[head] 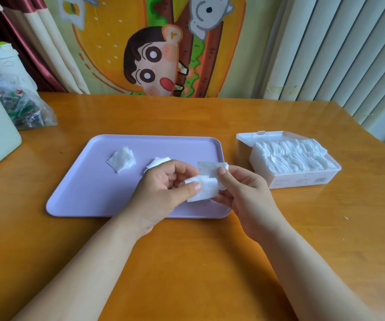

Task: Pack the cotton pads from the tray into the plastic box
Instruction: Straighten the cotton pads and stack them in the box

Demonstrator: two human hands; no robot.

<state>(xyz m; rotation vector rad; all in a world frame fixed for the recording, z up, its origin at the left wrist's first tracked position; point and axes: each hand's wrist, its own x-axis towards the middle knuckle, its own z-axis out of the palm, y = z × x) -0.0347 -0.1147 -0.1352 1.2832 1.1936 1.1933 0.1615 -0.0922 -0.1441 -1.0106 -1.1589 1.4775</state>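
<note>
Left grip (161,188) and right grip (244,193) both pinch cotton pads (206,185) above the tray (82,181). Two loose pads (121,159) lie on it. The plastic box (302,180) stands open beside it.

The tray (94,181) lies mid-table, two cotton pads (121,159) on its far half. The plastic box (302,180) sits right of it, near the table's (186,262) right edge, stacked pads (291,156) inside. A bag (31,110) lies at the far left corner
</note>
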